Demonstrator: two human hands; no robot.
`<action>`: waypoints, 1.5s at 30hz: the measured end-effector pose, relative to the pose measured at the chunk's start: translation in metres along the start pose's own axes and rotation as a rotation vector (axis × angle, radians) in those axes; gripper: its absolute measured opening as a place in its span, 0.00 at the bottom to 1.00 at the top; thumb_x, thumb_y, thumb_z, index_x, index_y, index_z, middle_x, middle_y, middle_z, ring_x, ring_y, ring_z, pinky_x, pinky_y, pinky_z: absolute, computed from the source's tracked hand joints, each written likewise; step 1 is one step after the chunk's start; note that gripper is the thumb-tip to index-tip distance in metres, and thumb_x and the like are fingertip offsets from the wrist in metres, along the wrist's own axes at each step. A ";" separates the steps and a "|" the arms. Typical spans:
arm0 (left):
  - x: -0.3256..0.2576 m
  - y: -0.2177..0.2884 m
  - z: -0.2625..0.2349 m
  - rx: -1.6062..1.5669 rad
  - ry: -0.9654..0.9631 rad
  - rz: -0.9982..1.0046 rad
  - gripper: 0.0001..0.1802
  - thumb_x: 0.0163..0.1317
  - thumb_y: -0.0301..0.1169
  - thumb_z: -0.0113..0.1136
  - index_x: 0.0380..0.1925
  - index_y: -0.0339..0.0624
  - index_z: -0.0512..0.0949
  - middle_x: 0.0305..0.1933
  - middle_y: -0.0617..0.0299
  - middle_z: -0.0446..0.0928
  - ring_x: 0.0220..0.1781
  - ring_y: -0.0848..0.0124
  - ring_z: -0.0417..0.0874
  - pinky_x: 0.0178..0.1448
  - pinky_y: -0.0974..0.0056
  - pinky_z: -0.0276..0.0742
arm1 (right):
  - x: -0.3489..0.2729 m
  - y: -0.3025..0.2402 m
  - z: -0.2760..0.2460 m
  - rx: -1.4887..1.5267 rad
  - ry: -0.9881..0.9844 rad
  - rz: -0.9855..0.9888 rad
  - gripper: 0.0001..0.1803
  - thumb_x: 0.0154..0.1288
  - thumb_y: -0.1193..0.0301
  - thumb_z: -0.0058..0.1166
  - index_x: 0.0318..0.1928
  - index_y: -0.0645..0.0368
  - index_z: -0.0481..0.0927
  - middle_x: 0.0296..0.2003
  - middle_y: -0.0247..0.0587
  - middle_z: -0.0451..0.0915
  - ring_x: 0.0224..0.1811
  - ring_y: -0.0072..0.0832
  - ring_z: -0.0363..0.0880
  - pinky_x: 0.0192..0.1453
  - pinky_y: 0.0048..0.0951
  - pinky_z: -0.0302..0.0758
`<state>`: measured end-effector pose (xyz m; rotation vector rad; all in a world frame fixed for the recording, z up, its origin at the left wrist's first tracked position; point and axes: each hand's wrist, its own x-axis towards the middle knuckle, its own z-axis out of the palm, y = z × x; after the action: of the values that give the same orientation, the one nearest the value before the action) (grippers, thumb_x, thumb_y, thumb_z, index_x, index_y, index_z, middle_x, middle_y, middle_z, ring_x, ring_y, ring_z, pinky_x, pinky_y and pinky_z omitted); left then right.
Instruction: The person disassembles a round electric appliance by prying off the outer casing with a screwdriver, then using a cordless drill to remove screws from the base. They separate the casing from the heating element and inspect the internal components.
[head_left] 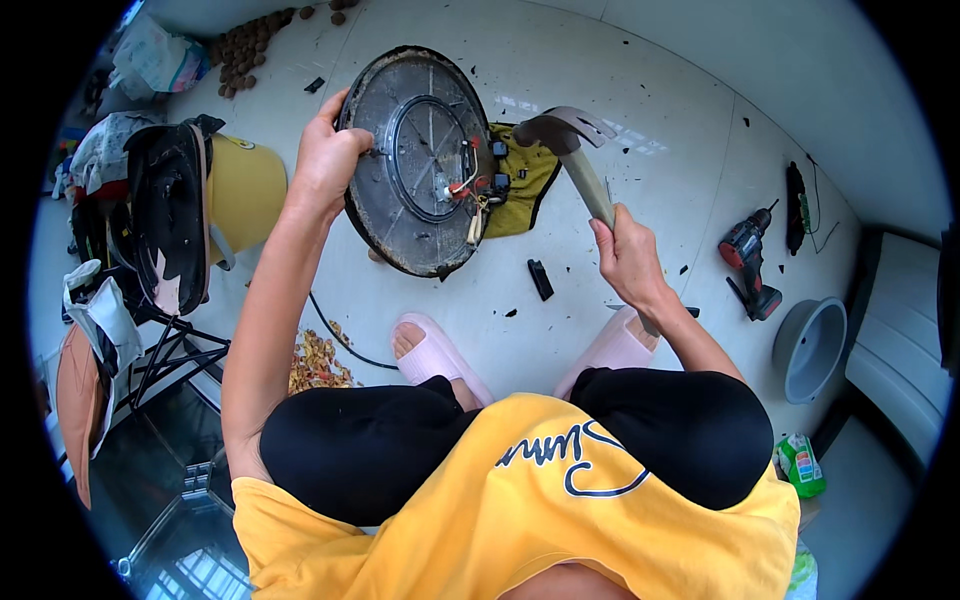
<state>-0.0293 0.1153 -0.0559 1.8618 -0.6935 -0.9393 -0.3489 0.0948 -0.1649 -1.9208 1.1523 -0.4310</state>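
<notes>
**Round appliance base under the hammer**

The round appliance base (pixel 415 160) stands tilted on its edge on the floor (pixel 640 90), in front of my feet. My left hand (pixel 325 155) has its fingers closed over the rim; my right hand (pixel 625 250) is wrapped tight around the claw hammer (pixel 570 135). I judge a glancing blow could hit the left fingers (pixel 345 105), or tear the exposed wires (pixel 465 180).

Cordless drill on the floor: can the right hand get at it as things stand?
Probably not right away. The right hand is wrapped around a claw hammer, so its fingers are occupied. The red cordless drill lies unobstructed on the floor to the right.
</notes>
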 end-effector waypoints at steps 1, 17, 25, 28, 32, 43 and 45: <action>0.000 0.001 0.001 -0.010 0.006 -0.004 0.34 0.47 0.15 0.47 0.61 0.31 0.63 0.36 0.57 0.76 0.27 0.73 0.78 0.31 0.70 0.77 | -0.002 -0.002 -0.001 0.028 0.010 -0.020 0.14 0.67 0.68 0.49 0.31 0.67 0.66 0.15 0.53 0.69 0.16 0.49 0.70 0.22 0.40 0.67; -0.036 -0.007 -0.086 -0.309 0.059 -0.144 0.24 0.47 0.16 0.52 0.49 0.28 0.70 0.40 0.51 0.78 0.36 0.64 0.82 0.44 0.62 0.80 | 0.044 0.153 -0.034 0.919 -0.198 0.604 0.20 0.72 0.54 0.37 0.37 0.60 0.66 0.20 0.33 0.68 0.13 0.19 0.65 0.16 0.23 0.71; -0.057 -0.090 -0.108 -0.599 0.260 -0.308 0.05 0.48 0.21 0.58 0.27 0.32 0.79 0.30 0.53 0.81 0.33 0.62 0.82 0.46 0.58 0.81 | 0.057 0.138 -0.042 -0.243 -0.057 0.567 0.21 0.67 0.58 0.46 0.37 0.70 0.72 0.27 0.51 0.77 0.26 0.37 0.80 0.31 0.36 0.79; -0.060 -0.110 -0.096 -0.690 0.244 -0.321 0.05 0.48 0.21 0.58 0.27 0.32 0.79 0.30 0.53 0.81 0.33 0.63 0.82 0.46 0.58 0.81 | 0.049 0.138 -0.039 -0.636 0.135 0.254 0.20 0.65 0.61 0.48 0.38 0.71 0.75 0.33 0.56 0.78 0.35 0.44 0.80 0.42 0.41 0.77; -0.072 -0.133 -0.096 -0.776 0.226 -0.363 0.06 0.49 0.21 0.57 0.29 0.32 0.79 0.31 0.53 0.81 0.35 0.61 0.83 0.48 0.56 0.81 | 0.050 0.063 -0.027 -0.028 0.018 0.115 0.25 0.63 0.57 0.50 0.45 0.70 0.76 0.43 0.55 0.78 0.42 0.43 0.79 0.46 0.39 0.76; -0.059 -0.221 -0.063 -0.879 0.189 -0.409 0.10 0.48 0.23 0.55 0.32 0.30 0.78 0.36 0.50 0.80 0.39 0.58 0.82 0.52 0.54 0.79 | 0.005 0.021 0.088 1.077 -0.519 0.493 0.27 0.61 0.53 0.57 0.48 0.66 0.76 0.42 0.38 0.78 0.42 0.22 0.76 0.47 0.25 0.75; -0.057 -0.241 -0.065 -0.881 0.185 -0.431 0.12 0.49 0.24 0.55 0.35 0.29 0.77 0.38 0.50 0.80 0.41 0.57 0.82 0.53 0.54 0.79 | 0.003 0.023 0.099 1.052 -0.462 0.511 0.22 0.61 0.56 0.58 0.43 0.64 0.78 0.37 0.32 0.78 0.40 0.18 0.75 0.45 0.24 0.74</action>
<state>0.0120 0.2924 -0.2352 1.2708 0.2494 -1.0843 -0.2959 0.1347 -0.2419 -0.7176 0.7978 -0.2096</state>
